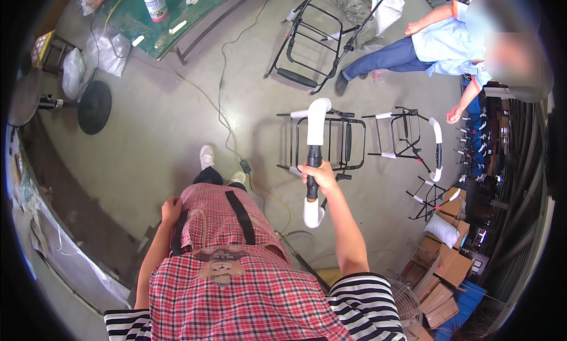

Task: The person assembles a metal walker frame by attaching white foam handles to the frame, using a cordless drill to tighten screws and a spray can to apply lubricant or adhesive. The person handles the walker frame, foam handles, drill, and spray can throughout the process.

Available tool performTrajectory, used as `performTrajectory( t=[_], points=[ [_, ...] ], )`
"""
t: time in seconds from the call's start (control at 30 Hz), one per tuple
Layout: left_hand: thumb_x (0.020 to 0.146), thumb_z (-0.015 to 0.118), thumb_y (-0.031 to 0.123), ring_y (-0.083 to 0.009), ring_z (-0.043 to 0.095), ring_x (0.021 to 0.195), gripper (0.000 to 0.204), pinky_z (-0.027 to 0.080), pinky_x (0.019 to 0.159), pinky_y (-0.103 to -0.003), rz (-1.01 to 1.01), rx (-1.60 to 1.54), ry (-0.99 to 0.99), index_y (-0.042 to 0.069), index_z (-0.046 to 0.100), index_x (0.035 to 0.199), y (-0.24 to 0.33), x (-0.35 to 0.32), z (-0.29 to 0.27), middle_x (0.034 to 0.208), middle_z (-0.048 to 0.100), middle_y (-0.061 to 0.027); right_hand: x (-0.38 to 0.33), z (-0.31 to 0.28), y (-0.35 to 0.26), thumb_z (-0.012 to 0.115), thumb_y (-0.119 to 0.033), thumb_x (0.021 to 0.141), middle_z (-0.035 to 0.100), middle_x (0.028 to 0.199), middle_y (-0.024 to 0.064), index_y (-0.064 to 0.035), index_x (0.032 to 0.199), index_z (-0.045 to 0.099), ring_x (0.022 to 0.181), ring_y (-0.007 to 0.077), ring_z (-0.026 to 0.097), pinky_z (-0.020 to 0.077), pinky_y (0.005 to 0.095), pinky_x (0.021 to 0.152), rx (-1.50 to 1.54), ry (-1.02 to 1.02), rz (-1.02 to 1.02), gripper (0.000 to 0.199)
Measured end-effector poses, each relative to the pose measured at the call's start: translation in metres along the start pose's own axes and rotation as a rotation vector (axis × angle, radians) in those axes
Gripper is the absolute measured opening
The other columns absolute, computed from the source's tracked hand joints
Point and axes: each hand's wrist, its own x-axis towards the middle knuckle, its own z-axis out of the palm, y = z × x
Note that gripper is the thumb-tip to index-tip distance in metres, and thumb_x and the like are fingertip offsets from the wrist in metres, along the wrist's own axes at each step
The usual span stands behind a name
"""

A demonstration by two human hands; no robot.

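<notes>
My right hand (320,174) is wrapped round the black middle grip of a U-shaped handlebar (317,128), whose two curved ends are covered in white. Beneath the handlebar stands a black tubular metal frame (348,139) with a padded bar on one side. The two overlap in this view, and how they join is partly hidden. By the side of my red checked apron (207,223) hangs my left hand (171,210). Its fingers are curled and nothing shows in them.
Similar black frames (304,78) stand ahead and to the right (407,134). A person (437,45) stands at the far right. A green table (201,13) bears a can (155,3). Cables (223,93) cross the floor. Cardboard boxes (452,264) pile up at the lower right.
</notes>
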Motion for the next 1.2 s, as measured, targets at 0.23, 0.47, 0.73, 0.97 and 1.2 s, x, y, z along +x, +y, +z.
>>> performTrajectory(
  t=[0.23, 0.47, 0.73, 0.97, 1.2],
  points=[
    [0.085, 0.06, 0.029, -0.0323, 0.069, 0.088, 0.032, 0.052, 0.082, -0.04, 0.001, 0.013, -0.048, 0.003, 0.07, 0.101, -0.001, 0.01, 0.0, 0.092, 0.071, -0.018, 0.005, 0.009, 0.015, 0.076, -0.005, 0.075, 0.063, 0.066, 0.0064, -0.0001, 0.076, 0.06, 0.051, 0.0137, 0.059, 0.0483, 0.0285, 0.049, -0.173, 0.278, -0.055, 0.016],
    [0.085, 0.061, 0.029, -0.0325, 0.069, 0.086, 0.031, 0.053, 0.08, -0.04, 0.024, 0.076, -0.021, 0.003, 0.07, 0.099, -0.015, 0.005, -0.007, 0.091, 0.071, -0.0175, 0.016, -0.022, 0.014, 0.074, -0.006, 0.076, 0.057, 0.066, 0.0044, -0.0052, 0.085, 0.056, 0.056, 0.0173, 0.056, 0.0532, 0.0311, 0.072, 0.237, -0.345, 0.104, 0.02],
    [0.085, 0.061, 0.028, -0.0302, 0.07, 0.079, 0.027, 0.053, 0.076, -0.039, 0.052, 0.092, -0.004, 0.004, 0.071, 0.092, -0.016, -0.007, -0.02, 0.081, 0.072, -0.0146, 0.027, -0.029, 0.026, 0.074, -0.014, 0.079, 0.053, 0.066, 0.002, -0.0074, 0.088, 0.055, 0.056, 0.0167, 0.054, 0.0502, 0.0343, 0.084, 0.377, -0.586, 0.026, 0.022],
    [0.085, 0.062, 0.025, -0.0293, 0.07, 0.082, 0.024, 0.053, 0.077, -0.038, 0.07, 0.121, -0.02, 0.005, 0.071, 0.094, -0.01, 0.001, -0.018, 0.084, 0.072, -0.0147, 0.002, -0.008, 0.006, 0.078, -0.011, 0.075, 0.061, 0.064, 0.0051, -0.0036, 0.072, 0.06, 0.054, 0.0154, 0.06, 0.0497, 0.0298, 0.051, -0.019, -0.002, -0.016, 0.02],
    [0.085, 0.062, 0.025, -0.0295, 0.07, 0.083, 0.024, 0.054, 0.078, -0.038, 0.082, 0.128, -0.039, 0.005, 0.071, 0.095, 0.002, 0.003, -0.017, 0.086, 0.071, -0.0158, -0.013, -0.014, -0.005, 0.077, -0.036, 0.08, 0.066, 0.078, 0.0039, -0.005, 0.081, 0.062, 0.068, 0.0117, 0.062, 0.05, 0.0288, 0.061, -0.168, -0.112, -0.102, 0.034]
  ],
)
